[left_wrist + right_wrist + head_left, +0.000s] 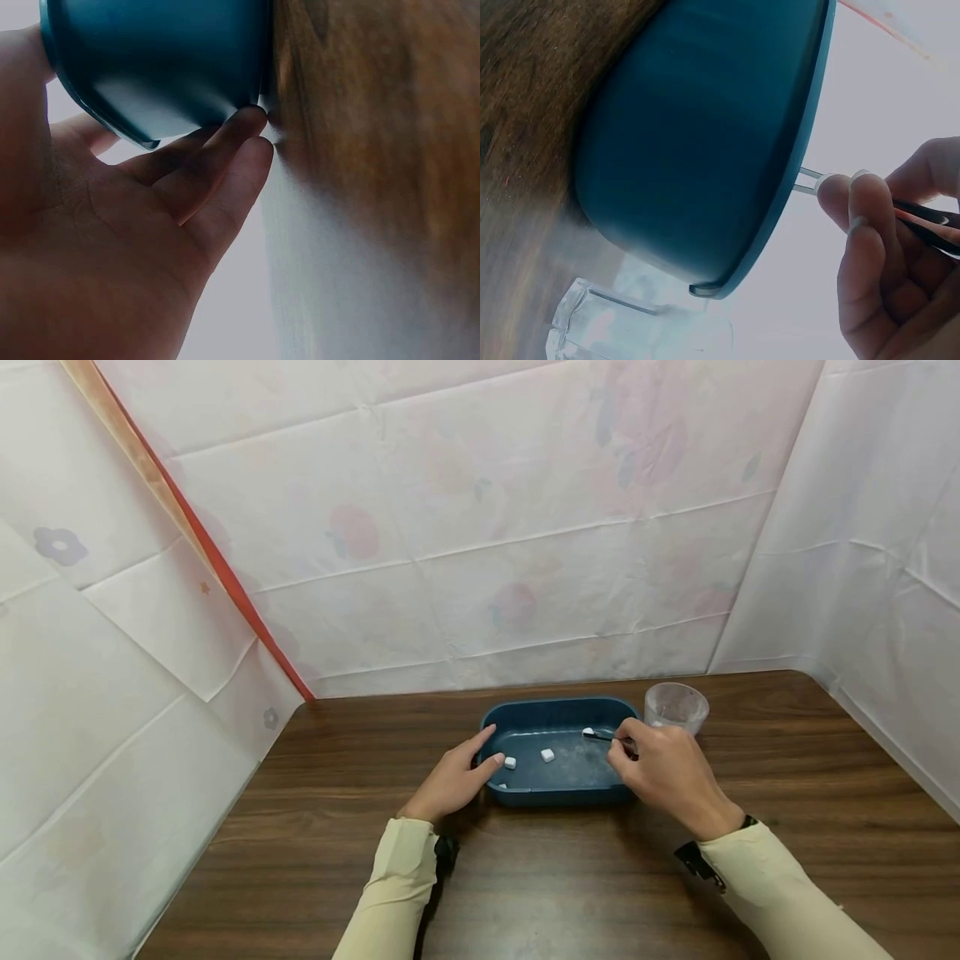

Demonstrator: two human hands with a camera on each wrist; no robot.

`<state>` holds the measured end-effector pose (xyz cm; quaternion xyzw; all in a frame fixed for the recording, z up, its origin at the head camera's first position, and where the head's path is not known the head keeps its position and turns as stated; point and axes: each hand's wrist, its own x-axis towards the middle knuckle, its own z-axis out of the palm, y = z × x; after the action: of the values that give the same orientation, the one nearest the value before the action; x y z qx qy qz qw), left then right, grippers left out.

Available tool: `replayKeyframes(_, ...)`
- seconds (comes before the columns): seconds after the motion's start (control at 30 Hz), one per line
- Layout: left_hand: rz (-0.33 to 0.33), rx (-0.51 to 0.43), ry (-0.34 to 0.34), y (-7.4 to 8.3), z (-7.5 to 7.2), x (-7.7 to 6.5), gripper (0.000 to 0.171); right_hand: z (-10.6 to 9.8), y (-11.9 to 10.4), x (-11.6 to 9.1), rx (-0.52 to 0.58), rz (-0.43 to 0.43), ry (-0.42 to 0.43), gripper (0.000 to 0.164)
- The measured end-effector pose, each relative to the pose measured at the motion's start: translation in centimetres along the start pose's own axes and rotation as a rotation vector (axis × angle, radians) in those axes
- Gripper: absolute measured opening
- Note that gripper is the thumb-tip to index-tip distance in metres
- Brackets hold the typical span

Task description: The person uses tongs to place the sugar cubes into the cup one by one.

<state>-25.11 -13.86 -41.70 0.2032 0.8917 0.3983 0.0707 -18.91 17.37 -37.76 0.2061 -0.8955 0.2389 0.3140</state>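
Note:
A dark blue tray [573,797] with rounded corners stands on the table, with several small white cubes in it. One white cube [547,755] lies mid-floor and another white cube [511,762] near the left end. My left hand [453,781] holds the tray's left end, thumb over the rim and the other fingers along the outer wall [165,67]. Over the tray's right end, my right hand [667,768] pinches black-handled tweezers [922,214]. Their tips reach down inside, right at a white cube [588,732] near the back wall. In the right wrist view the wall hides the tips.
A clear cup [677,703] stands behind my right hand, close to the tray's right end, with something white low in it. The brown wood-grain table [330,827] ends at hanging white printed sheets [465,568] at the back and both sides.

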Motion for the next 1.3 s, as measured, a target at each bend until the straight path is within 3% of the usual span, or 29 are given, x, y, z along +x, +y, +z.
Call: replayKeyframes(1.3,0.008,0.003,0.003,-0.5,0.2,0.2,0.067,-2.3,1.9,0.8,-0.073,-0.024,0.147,0.006)
